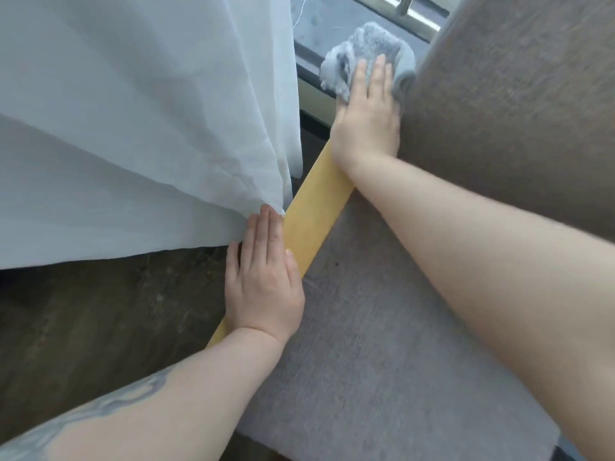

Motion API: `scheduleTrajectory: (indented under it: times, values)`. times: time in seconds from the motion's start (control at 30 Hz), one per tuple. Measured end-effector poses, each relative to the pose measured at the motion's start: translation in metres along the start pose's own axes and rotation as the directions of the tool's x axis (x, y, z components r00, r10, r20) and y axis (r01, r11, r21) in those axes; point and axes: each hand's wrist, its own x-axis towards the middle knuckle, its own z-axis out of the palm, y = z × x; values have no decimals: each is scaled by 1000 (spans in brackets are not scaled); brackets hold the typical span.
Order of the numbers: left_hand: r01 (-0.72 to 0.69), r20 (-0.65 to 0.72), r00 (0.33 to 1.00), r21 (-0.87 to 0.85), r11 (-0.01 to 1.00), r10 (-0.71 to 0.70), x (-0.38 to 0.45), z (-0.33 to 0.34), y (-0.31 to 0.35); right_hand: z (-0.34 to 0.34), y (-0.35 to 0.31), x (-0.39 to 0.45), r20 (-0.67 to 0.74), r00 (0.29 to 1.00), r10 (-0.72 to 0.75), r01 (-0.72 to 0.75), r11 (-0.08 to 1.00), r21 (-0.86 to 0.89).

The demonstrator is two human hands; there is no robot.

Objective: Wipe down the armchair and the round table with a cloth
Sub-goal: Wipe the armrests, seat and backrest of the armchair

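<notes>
Head view: we're wiping the armchair's arm (316, 207); our right hand (366, 124) presses the cloth (362, 51) flat at its far end, left hand (263, 277) flat, holding the curtain (133, 128) aside. Next: draw the cloth back along the arm.

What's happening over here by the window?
A person is cleaning an armchair. The right hand presses a grey cloth flat against the far end of the chair's yellow wooden armrest, next to the brown backrest. The left hand lies flat on the near part of the same armrest, its fingertips at the white curtain. No round table is in view.
</notes>
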Motion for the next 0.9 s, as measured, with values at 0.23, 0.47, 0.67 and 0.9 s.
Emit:
scheduleTrajectory:
  times: [0.23,0.47,0.67,0.9]
  values:
    - [-2,-29,1000,-1,1000,2,0,3,-1,13,-10,-129,12,938,-345,334,916,220]
    - [-77,-119,992,-241,967,49,-7,1,-8,11,5,-147,-31,972,-232,231,933,274]
    - [129,38,991,-52,990,-127,-120,-16,-58,12,28,-230,73,876,-476,455,868,199]
    - [325,34,945,-31,945,-324,-178,-21,-90,19,-5,-301,157,800,-579,547,811,207]
